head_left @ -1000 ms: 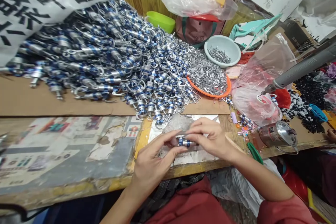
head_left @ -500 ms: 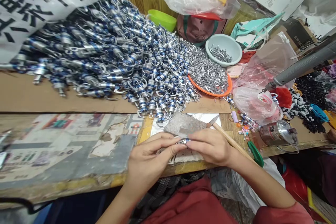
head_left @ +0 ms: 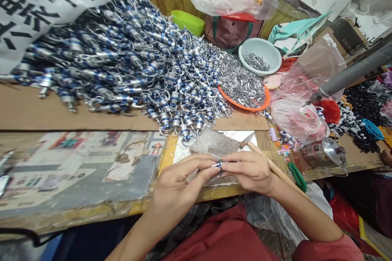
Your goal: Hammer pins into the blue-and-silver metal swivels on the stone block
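Between the fingertips of both hands is a small blue-and-silver metal fitting (head_left: 219, 166), partly covered by the fingers. My left hand (head_left: 183, 179) pinches it from the left, thumb below and fingers above. From the right, my right hand (head_left: 249, 171) grips it with closed fingertips. Just beyond the hands lies a grey stone block (head_left: 214, 142). A hammer with a wooden handle (head_left: 275, 169) rests beside the block, its handle passing behind my right wrist. A large heap of similar blue-and-silver fittings (head_left: 147, 61) spreads over the back left of the bench.
An orange-rimmed tray (head_left: 260, 109) of small metal clips and a pale blue bowl (head_left: 274, 61) of metal pins stand behind. At right are a lidded metal mug (head_left: 318, 155), a green-handled tool (head_left: 297, 177) and a grey powered driver (head_left: 352, 71). Printed sheeting (head_left: 92, 171) covers the left bench.
The fitting has been turned from lying sideways to a more upright tilt between my fingertips. Both hands have shifted slightly, and my right fingers have regripped. The view has moved a little.
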